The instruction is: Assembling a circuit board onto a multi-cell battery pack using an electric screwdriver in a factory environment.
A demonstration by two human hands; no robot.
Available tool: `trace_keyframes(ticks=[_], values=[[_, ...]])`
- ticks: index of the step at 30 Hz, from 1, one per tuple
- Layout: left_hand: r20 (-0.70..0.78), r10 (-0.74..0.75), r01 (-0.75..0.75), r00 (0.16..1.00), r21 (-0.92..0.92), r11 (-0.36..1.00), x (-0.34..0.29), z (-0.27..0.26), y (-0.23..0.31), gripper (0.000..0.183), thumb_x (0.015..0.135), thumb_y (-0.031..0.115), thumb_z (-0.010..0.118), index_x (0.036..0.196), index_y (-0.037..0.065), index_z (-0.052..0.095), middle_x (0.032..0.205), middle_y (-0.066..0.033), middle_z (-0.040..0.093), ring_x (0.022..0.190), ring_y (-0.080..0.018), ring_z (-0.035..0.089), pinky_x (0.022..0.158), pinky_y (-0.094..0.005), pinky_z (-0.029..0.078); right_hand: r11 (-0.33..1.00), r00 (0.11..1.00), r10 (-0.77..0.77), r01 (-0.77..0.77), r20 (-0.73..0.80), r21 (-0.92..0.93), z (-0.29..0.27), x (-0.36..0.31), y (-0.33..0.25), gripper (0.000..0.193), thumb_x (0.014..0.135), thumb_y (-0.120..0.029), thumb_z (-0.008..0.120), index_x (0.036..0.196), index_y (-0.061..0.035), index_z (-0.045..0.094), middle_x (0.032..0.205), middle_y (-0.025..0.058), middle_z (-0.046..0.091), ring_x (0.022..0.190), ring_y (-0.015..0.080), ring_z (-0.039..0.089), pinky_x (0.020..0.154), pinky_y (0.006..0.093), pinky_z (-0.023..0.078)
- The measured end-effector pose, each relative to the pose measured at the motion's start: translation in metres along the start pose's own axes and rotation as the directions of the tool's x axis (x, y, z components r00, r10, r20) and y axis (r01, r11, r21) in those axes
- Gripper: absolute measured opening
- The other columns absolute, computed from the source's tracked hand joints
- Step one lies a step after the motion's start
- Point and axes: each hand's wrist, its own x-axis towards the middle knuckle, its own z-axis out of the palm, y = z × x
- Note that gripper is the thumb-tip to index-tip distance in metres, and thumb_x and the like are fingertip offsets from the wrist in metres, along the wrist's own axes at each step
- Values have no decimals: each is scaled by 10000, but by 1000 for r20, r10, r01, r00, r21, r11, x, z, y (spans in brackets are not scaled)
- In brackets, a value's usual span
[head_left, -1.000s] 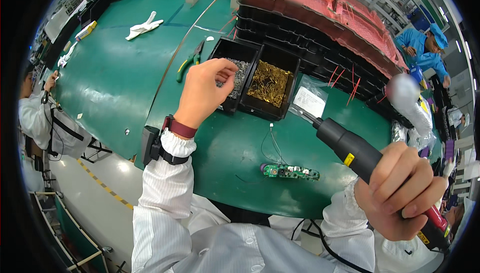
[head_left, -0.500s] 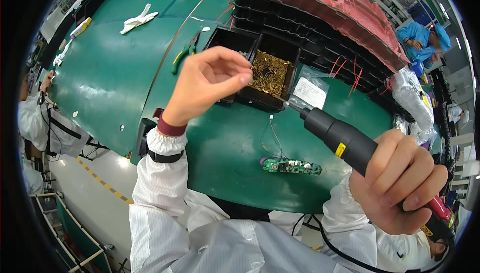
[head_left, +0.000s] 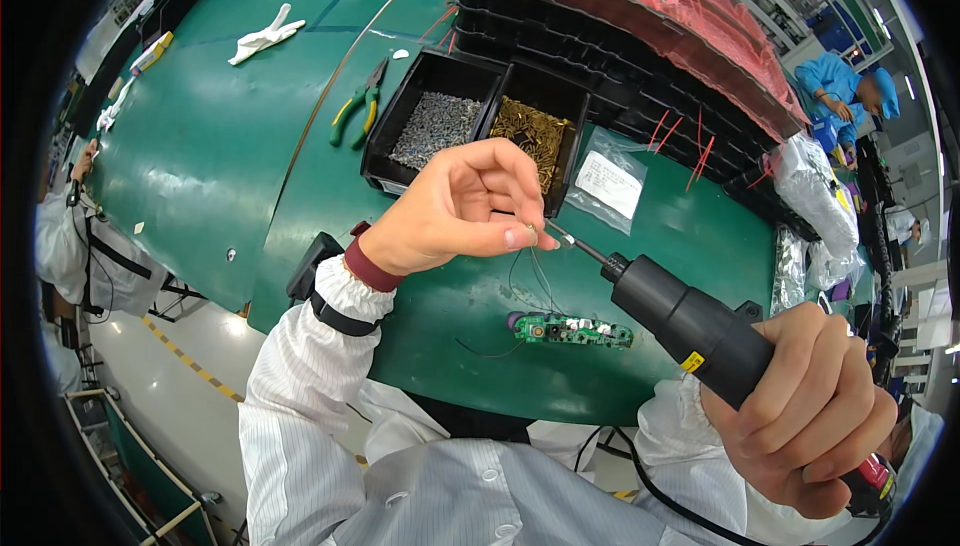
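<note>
Green-handled pliers (head_left: 358, 111) lie well left of and beyond the circuit board (head_left: 572, 330), which rests on the counter (head_left: 470, 376). Nearer the board's far side sits a black bin (head_left: 455, 74) of small grey parts. Your left grip (head_left: 470, 201) hovers beyond the board's left end, fingertips gathered near a driver's tip; whether they clamp anything, you cannot tell. Right of the board, your right grip (head_left: 805, 416) is wrapped around that black power driver (head_left: 690, 331).

Pale fine-striped smock (head_left: 430, 496) with gathered cuffs (head_left: 345, 283)
Round pale buttons (head_left: 490, 475); bare left hand (head_left: 470, 201), maroon wristband (head_left: 368, 264), black strap (head_left: 340, 319).
</note>
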Motion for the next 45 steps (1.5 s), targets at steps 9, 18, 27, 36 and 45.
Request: trace_keyframes(ticks=[9, 18, 27, 36, 45], values=[[-38, 62, -53, 997, 194, 979, -8, -4, 4, 458, 721, -86, 812, 975, 76, 467, 840, -86, 704, 847, -201, 739, 866, -453, 644, 977, 906, 210, -208, 367, -45, -8, 5, -4, 308, 989, -337, 715, 895, -70, 595, 781, 23, 667, 503, 218, 599, 515, 309, 555], [-7, 141, -132, 990, 315, 940, -6, -7, 1, 492, 714, -86, 829, 936, 91, 427, 838, -119, 722, 863, -220, 751, 874, -460, 640, 989, 949, 94, -123, 301, 81, -2, 4, 8, 296, 817, -154, 853, 756, -32, 590, 576, 53, 618, 425, 143, 593, 432, 263, 549], [16, 140, -138, 990, 303, 943, -5, -6, -1, 479, 711, -78, 844, 909, 84, 439, 839, -120, 723, 859, -220, 744, 868, -449, 636, 980, 911, 148, -187, 384, 64, -7, 4, 7, 295, 801, -119, 854, 737, -26, 581, 568, 54, 606, 413, 142, 583, 408, 266, 532], [60, 166, -176, 984, 419, 891, -6, -5, 2, 484, 715, -67, 852, 841, 94, 414, 829, -131, 735, 865, -219, 755, 831, -381, 629, 957, 826, 242, -289, 510, 14, -6, 16, 9, 249, 795, -95, 860, 776, -4, 630, 600, 86, 615, 457, 194, 597, 461, 322, 540], [199, 196, -279, 960, 716, 640, -8, -6, 14, 466, 715, -64, 823, 749, 92, 385, 833, -123, 767, 789, -172, 767, 702, -270, 598, 934, 693, 293, -354, 659, -43, -14, 21, 25, 316, 974, -324, 736, 866, -92, 552, 754, 15, 596, 493, 153, 563, 505, 274, 535]])
